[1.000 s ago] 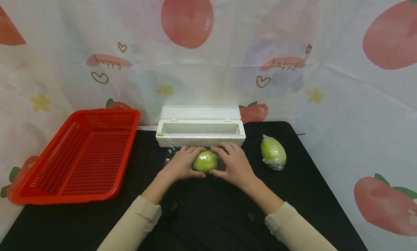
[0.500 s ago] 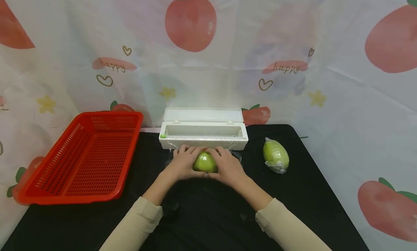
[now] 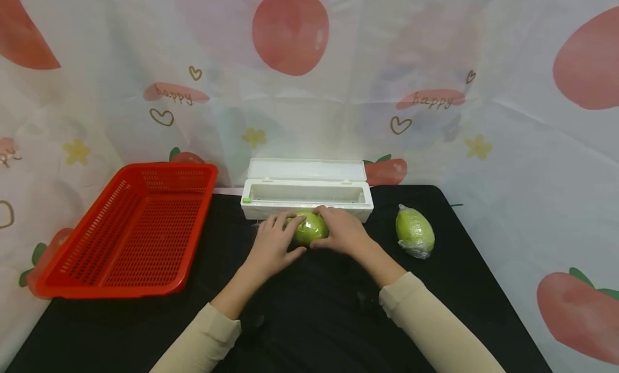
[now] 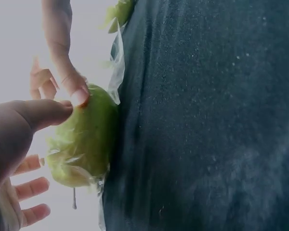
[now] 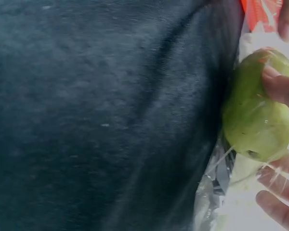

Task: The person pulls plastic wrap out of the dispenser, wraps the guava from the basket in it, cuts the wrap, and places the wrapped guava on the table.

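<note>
A rounded green fruit (image 3: 311, 230) with clear plastic wrap over it lies on the black cloth, just in front of a white cling film dispenser (image 3: 309, 207) with its lid up. My right hand (image 3: 345, 230) holds the fruit from the right, thumb on the near side and fingers over the far side. At the fruit's left is my left hand (image 3: 275, 244), its fingers spread and fingertips by the fruit. In the right wrist view, the right thumb (image 5: 279, 86) presses on the film-covered skin. Loose film (image 5: 207, 202) trails beside the fruit.
A red plastic basket (image 3: 130, 238) stands on the left of the black-covered table (image 3: 309, 319). Another green fruit (image 3: 415, 230), wrapped in film, lies to the right. Behind the table hangs a white curtain (image 3: 329, 126) printed with fruit and hearts.
Both hands first closed in around the fruit. The fruit has since shifted slightly towards the dispenser, with the right hand on it, while the left thumb has drawn away from the right thumb.
</note>
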The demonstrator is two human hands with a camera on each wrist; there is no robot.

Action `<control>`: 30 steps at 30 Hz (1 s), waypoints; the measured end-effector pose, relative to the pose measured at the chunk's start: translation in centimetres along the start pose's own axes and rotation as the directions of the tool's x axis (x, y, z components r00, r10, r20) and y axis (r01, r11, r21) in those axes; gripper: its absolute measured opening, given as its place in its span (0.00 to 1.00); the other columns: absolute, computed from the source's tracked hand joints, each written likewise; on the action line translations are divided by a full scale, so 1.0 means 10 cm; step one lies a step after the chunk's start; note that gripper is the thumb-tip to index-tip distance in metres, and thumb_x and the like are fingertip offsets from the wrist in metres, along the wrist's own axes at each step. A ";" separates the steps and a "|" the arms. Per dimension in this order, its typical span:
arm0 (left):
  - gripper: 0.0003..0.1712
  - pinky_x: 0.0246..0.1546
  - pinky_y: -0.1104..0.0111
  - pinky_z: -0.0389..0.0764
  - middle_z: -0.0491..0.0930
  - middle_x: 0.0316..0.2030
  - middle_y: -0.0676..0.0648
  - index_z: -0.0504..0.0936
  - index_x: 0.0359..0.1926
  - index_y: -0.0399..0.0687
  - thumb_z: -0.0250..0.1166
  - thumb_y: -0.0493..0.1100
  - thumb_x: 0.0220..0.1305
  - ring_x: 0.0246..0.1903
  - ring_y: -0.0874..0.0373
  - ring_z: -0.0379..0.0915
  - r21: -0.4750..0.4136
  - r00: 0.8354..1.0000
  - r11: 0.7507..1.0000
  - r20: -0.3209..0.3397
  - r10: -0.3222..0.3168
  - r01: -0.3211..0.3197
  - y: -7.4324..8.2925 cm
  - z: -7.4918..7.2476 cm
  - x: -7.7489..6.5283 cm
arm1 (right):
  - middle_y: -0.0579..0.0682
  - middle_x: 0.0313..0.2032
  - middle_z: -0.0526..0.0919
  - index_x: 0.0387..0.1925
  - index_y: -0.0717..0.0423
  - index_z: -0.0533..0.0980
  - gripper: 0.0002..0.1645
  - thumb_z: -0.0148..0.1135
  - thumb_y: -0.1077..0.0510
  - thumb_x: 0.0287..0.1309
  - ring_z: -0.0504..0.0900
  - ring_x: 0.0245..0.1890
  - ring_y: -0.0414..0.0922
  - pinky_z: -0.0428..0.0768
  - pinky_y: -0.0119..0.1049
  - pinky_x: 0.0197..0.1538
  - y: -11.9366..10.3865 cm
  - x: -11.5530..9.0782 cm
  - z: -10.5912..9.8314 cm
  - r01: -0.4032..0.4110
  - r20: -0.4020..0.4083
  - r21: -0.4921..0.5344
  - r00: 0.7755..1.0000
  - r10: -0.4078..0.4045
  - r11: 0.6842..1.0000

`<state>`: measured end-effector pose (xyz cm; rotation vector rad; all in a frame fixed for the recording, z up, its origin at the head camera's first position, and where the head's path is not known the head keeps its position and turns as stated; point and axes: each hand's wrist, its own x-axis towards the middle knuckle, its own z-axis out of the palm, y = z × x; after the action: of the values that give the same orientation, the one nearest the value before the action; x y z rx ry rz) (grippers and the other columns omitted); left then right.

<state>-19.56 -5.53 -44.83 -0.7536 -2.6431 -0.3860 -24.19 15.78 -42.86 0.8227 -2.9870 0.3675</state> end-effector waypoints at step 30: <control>0.46 0.48 0.51 0.76 0.73 0.53 0.37 0.71 0.61 0.47 0.67 0.74 0.54 0.46 0.43 0.77 0.077 0.959 0.956 0.004 -0.285 0.284 0.24 0.21 0.33 | 0.47 0.40 0.82 0.45 0.52 0.83 0.17 0.73 0.58 0.52 0.77 0.40 0.45 0.77 0.40 0.44 -0.01 -0.72 0.10 0.121 -0.580 0.168 0.815 -0.001 0.978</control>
<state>-21.40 -1.35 -45.02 -0.3521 -2.7688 -0.3535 -17.89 19.07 -44.40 0.6603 -2.3716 0.7672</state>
